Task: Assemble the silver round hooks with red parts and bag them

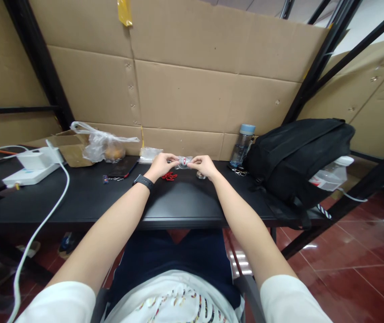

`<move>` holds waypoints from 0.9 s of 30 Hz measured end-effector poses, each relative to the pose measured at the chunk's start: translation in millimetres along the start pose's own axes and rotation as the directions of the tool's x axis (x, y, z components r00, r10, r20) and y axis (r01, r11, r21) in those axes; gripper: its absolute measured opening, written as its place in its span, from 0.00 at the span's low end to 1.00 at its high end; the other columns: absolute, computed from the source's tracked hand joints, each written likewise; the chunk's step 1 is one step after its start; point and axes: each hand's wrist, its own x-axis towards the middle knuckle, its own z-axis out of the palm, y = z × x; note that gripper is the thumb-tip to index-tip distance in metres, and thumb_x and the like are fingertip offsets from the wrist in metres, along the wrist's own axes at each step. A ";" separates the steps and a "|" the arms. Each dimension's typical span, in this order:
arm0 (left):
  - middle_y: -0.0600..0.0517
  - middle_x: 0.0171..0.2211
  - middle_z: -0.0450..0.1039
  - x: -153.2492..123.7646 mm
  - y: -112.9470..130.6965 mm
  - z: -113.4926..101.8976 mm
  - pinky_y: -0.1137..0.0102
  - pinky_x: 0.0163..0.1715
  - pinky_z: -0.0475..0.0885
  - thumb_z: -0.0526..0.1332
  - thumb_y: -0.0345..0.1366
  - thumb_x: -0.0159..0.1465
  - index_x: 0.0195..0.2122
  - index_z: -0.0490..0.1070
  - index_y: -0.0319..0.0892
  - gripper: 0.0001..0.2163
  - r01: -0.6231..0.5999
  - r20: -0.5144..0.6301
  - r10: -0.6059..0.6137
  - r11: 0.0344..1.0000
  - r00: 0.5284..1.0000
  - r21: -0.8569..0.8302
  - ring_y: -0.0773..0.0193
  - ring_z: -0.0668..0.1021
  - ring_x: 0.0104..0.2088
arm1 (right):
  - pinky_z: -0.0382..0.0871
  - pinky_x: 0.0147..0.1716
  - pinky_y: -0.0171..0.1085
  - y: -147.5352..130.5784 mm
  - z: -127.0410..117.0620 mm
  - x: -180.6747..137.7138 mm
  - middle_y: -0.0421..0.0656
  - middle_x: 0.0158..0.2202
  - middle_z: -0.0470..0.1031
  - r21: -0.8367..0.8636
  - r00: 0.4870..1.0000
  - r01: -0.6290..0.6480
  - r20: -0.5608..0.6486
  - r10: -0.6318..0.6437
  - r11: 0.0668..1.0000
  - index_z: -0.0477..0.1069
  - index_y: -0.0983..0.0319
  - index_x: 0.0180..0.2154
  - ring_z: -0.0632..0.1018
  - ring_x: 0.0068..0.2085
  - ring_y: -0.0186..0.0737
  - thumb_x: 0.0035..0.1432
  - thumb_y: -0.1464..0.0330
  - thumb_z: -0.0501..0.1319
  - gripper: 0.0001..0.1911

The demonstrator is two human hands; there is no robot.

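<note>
**A small clear bag pinched at both ends**

Left of the water bottle, just above the tabletop, the left hand and right hand hold it, fingers clenched on its ends; red pieces lie beneath; it looks light, limp and slippery, so the edges are probably the best hold.

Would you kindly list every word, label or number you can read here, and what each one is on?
No text reads clearly.
Print on the white shirt: too blurred to read.
Red-and-white label on the clear container beside the backpack: too small.
Small clear packet held by left hand and right hand: red mark, unreadable.
</note>
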 end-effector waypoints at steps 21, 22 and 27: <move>0.43 0.37 0.82 1.0 6.1 -1.3 0.63 0.42 0.76 0.68 0.40 0.56 0.35 0.79 0.39 0.10 0.042 -0.020 -0.042 0.998 0.999 -0.042 0.53 0.83 0.40 | 0.73 0.40 0.39 -3.8 -2.9 -1.4 0.47 0.31 0.82 0.149 0.999 0.037 -0.017 -0.035 0.988 0.78 0.63 0.29 0.81 0.36 0.44 0.44 0.61 0.73 0.13; 0.44 0.37 0.82 1.2 6.6 -1.5 0.63 0.42 0.75 0.68 0.40 0.56 0.35 0.79 0.39 0.10 0.039 -0.027 -0.040 0.998 0.999 -0.047 0.53 0.83 0.39 | 0.73 0.41 0.40 -4.9 -3.1 -1.6 0.47 0.32 0.82 0.152 0.999 0.042 -0.019 -0.040 0.988 0.78 0.63 0.29 0.81 0.36 0.44 0.44 0.61 0.73 0.14; 0.45 0.37 0.82 0.8 8.0 -1.2 0.62 0.45 0.73 0.69 0.43 0.56 0.36 0.78 0.42 0.11 0.067 -0.053 -0.067 0.998 0.996 -0.013 0.54 0.81 0.40 | 0.73 0.40 0.39 -6.7 -1.3 -0.1 0.47 0.31 0.81 0.124 0.997 0.068 -0.040 -0.064 0.990 0.76 0.64 0.29 0.80 0.35 0.42 0.46 0.60 0.72 0.14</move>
